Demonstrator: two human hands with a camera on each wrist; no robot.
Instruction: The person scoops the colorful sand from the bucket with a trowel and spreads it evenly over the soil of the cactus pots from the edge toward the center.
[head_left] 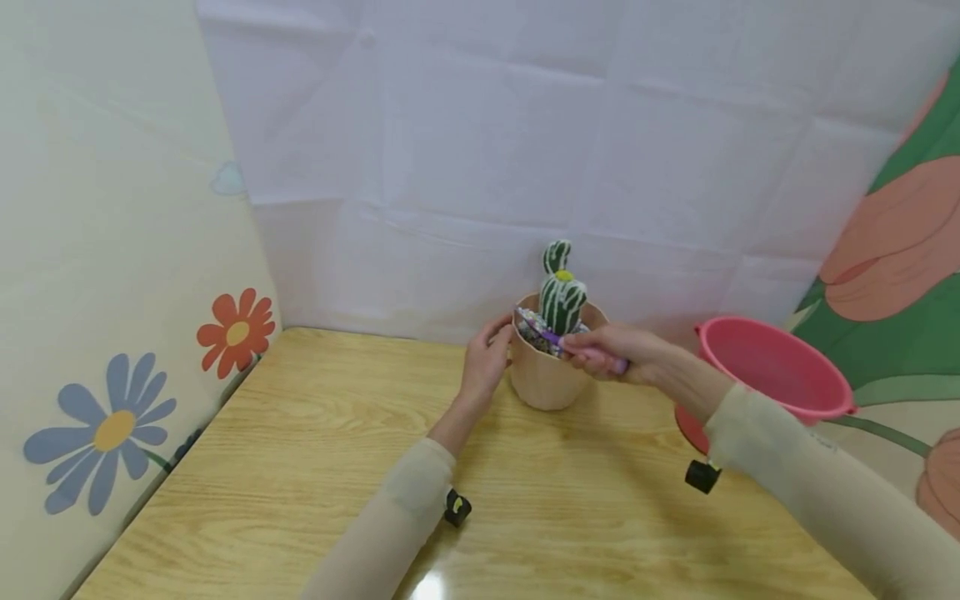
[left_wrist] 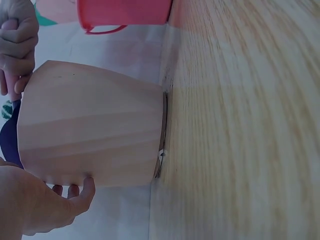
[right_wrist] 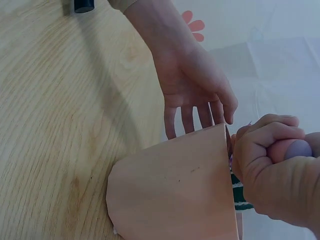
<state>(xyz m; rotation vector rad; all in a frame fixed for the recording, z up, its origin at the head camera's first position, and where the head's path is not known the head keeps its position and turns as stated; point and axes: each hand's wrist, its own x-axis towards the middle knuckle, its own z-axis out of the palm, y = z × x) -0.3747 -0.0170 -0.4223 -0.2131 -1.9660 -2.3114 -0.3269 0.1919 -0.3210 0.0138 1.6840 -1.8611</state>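
Note:
A peach-colored flowerpot (head_left: 548,382) stands upright on the wooden table, holding a green-and-white knitted-looking cactus (head_left: 561,304) set in speckled grey-and-white fill. My right hand (head_left: 611,352) grips the pink-and-purple handle of a small trowel (head_left: 551,337), its purple blade lying over the fill beside the cactus. In the left wrist view, part of that dark purple blade (left_wrist: 9,140) shows at the pot's rim. With fairly straight fingers, my left hand (head_left: 486,358) rests against the pot's left side, thumb close to the rim. The blade's tip is hard to make out.
To the right of the pot stands a pink-red bucket (head_left: 780,367), partly behind my right forearm. A white cloth (head_left: 480,167) hangs behind the table, and walls with painted flowers (head_left: 114,429) flank it. The wooden tabletop (head_left: 300,467) stretches to the left and front.

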